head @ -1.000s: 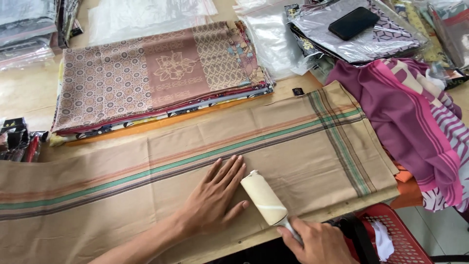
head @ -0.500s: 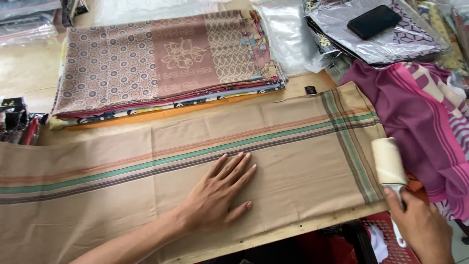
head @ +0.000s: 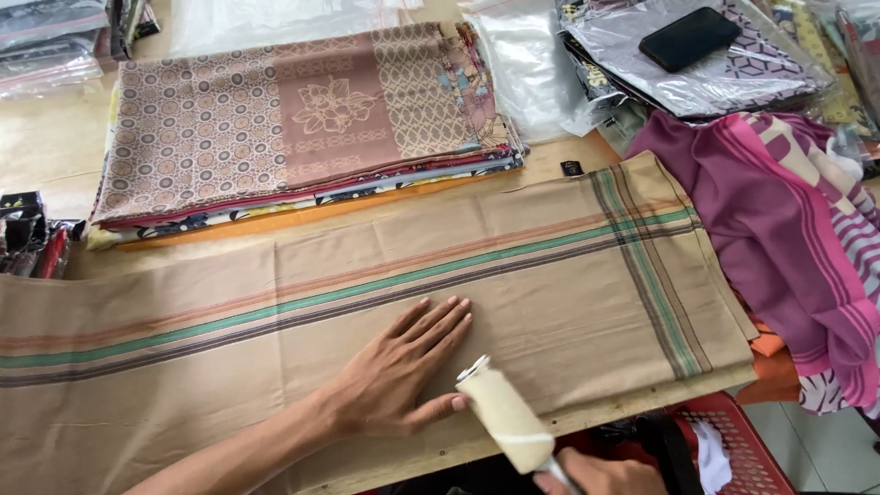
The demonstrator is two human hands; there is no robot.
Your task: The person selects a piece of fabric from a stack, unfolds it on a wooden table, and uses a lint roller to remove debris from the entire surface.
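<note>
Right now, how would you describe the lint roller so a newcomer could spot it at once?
Start from the long tan striped cloth spread across the table. At its near edge, beside the flat left hand, lies the lint roller, gripped at its handle by the right hand. It is the only pale, fuzzy cylinder among flat folded fabrics.

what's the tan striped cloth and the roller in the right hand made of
The tan striped cloth looks like thin woven fabric, matte, with sharp fold creases, possibly cotton. The roller, held by the right hand, seems to be a cream drum wrapped in sticky paper sheets, though its surface is hard to tell.
</note>
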